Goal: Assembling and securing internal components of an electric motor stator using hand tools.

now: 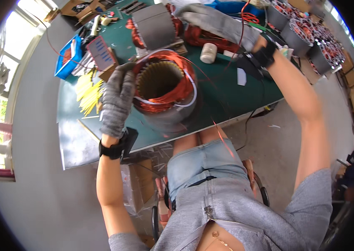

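Note:
A motor stator stands upright on the green table in front of me, its copper windings bulging round the top and white tubing looped over them. My left hand, in a grey knit glove, lies along the windings' left side with its fingers stretched out. Farther back, my right hand, also gloved, reaches over the table with fingers extended leftward beside a second stator lying on its side. Beneath that hand lies a bundle of red copper wire. I see nothing held in either hand.
A blue bin and yellow strips lie on the left of the green table. A white bottle-like container is near the right hand. Several wound stators crowd the back right. Loose red wire hangs over the front edge.

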`<state>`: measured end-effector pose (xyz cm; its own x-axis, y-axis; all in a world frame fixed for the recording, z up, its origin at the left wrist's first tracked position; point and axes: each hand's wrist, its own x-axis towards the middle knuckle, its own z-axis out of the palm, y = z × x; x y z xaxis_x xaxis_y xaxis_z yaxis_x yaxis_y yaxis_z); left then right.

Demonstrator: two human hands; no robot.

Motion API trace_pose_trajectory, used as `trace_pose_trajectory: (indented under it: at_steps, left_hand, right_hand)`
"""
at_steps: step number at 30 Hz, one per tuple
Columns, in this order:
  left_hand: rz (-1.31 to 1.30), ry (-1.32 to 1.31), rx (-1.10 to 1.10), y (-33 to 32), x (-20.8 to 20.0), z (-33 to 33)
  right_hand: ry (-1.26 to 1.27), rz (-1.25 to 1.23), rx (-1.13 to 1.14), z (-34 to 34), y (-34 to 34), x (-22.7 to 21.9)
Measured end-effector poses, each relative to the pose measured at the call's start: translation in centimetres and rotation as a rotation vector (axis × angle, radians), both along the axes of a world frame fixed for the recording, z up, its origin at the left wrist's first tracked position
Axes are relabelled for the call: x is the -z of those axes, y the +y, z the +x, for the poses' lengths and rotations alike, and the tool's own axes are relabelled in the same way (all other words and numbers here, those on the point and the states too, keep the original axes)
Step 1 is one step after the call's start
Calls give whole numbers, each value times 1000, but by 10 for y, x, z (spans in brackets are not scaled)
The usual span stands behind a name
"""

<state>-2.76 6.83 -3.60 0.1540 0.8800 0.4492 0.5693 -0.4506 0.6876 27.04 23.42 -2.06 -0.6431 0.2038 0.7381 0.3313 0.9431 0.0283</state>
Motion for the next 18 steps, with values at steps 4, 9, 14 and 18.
trace_pose_trajectory:
  at_steps: [4,9,14,18]
  left_hand:
    - [97,-149,-14,-20,17,7]
    - [160,-508,-407,-85,56,40]
    - [393,84,-6,-124,96,112]
    - [-424,-410,217,-126,102,145]
  right_hand:
    - [-658,202,553,103,-78,70]
    - [-665,-492,818,110,-204,154]
    - [-53,-786,427,71,-254,140]
    - [546,-1482,136,42,-261,109]
